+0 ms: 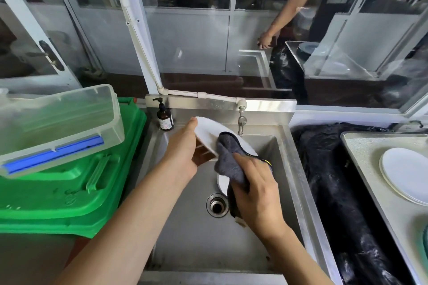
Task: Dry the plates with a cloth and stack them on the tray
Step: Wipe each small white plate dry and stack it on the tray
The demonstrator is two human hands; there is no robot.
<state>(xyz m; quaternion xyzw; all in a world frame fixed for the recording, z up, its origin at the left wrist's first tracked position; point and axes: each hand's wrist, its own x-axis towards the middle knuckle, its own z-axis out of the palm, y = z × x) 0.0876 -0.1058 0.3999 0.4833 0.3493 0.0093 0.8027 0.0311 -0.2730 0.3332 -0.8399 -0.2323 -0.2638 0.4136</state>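
A: What is seen, taking the biggest things first?

B: A steel sink (266, 227) is set in the middle, with a drain (217, 205) in its floor and a tap (241, 124) on the back wall. To its left a green crate (69, 192) is stacked, and a clear lidded box (58, 127) with a blue clip is laid tilted on top of it. To the right a black bag (335, 180) is spread between the sink and a pale tray (370, 180).

A: Where are the plates found?

B: One white plate (208, 132) is held tilted above the basin. It is gripped at its left rim by the left hand (185, 155), thumb on top and fingers curled underneath. A stack of white plates (405, 173) is laid on the tray, well apart from the sink. Another white plate (222, 183) is partly seen low in the basin, behind the cloth.

A: And the cloth?

B: A dark grey cloth (229, 157) is bunched in the right hand (257, 194), whose fingers are closed round it, and it is pressed against the held plate's face.

A: Anything smaller?

B: A brown pump bottle (165, 118) is stood upright on the sink's back left corner. Behind the glass, another person's arm (281, 18) is seen.
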